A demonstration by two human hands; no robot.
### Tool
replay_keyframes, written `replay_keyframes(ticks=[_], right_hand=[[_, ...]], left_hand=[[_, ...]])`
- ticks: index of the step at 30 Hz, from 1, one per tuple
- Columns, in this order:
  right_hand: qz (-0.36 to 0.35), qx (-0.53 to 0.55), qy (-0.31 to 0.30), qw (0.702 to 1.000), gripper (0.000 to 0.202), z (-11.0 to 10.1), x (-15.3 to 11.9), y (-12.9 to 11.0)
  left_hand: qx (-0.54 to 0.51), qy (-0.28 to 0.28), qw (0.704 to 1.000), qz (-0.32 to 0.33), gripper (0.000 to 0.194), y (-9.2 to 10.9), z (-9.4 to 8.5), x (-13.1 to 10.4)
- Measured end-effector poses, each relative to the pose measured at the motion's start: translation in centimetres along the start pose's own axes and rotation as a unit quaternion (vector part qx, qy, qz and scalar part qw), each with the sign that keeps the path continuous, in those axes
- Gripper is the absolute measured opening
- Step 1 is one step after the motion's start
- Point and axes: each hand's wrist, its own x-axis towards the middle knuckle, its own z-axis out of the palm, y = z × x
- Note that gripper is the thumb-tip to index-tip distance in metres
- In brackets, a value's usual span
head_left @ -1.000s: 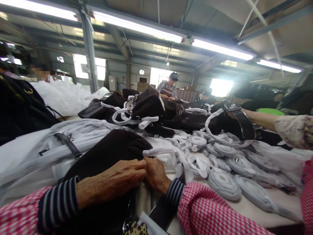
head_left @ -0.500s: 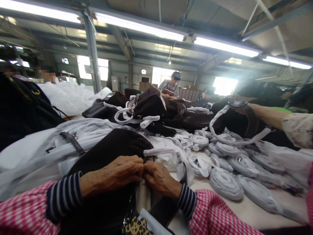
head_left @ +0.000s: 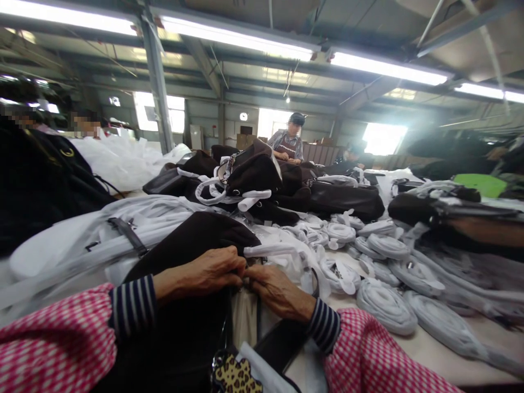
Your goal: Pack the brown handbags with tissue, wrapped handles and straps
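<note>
A dark brown handbag [head_left: 192, 237] lies in front of me, with a beige strip [head_left: 244, 314] down its middle and a leopard-print tag [head_left: 237, 376] at its near end. My left hand [head_left: 204, 273] is closed in a pinch at the bag's upper middle. Close against it, my right hand [head_left: 282, 292] pinches at the same spot. The fingers hide exactly which part of the bag they grip. A white-wrapped strap [head_left: 274, 249] runs off to the right just beyond the fingertips.
Several coiled, white-wrapped straps [head_left: 387, 305] cover the table's right side. More dark bags [head_left: 254, 169] are heaped ahead, and wrapped straps [head_left: 94, 229] lie at left. A co-worker [head_left: 289, 142] stands behind the heap. Another dark bag [head_left: 434, 213] sits at right, beside a blurred arm.
Both my hands stay pinched together at the bag, shifting only slightly in view. At right, the co-worker's raised arm and the strap have dropped, and a dark bag now lies there.
</note>
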Motion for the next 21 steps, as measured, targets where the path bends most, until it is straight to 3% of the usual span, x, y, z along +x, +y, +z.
replay_keyframes(ticks=[3,6,10,15,21], right_hand=[[0.045,0.097,0.061,0.992,0.036,-1.3,-1.3,-0.6],[0.075,0.107,0.076,0.988,0.037,-2.3,-3.0,-0.9],[0.119,0.089,0.096,0.984,0.016,-3.1,-4.1,0.1],[0.163,0.161,0.123,0.966,0.023,-4.5,-4.8,1.7],[0.164,0.067,0.136,0.975,0.015,-4.7,-4.8,2.2]], left_hand=[[-0.032,0.006,0.999,-0.031,0.017,0.4,-0.8,0.6],[-0.067,0.020,0.996,-0.053,0.018,0.4,-0.9,1.0],[-0.090,0.035,0.994,-0.048,0.020,0.1,-0.1,1.0],[0.034,0.069,0.993,-0.084,0.013,-0.3,1.3,1.8],[0.083,0.104,0.987,-0.088,0.012,-0.4,2.4,2.6]])
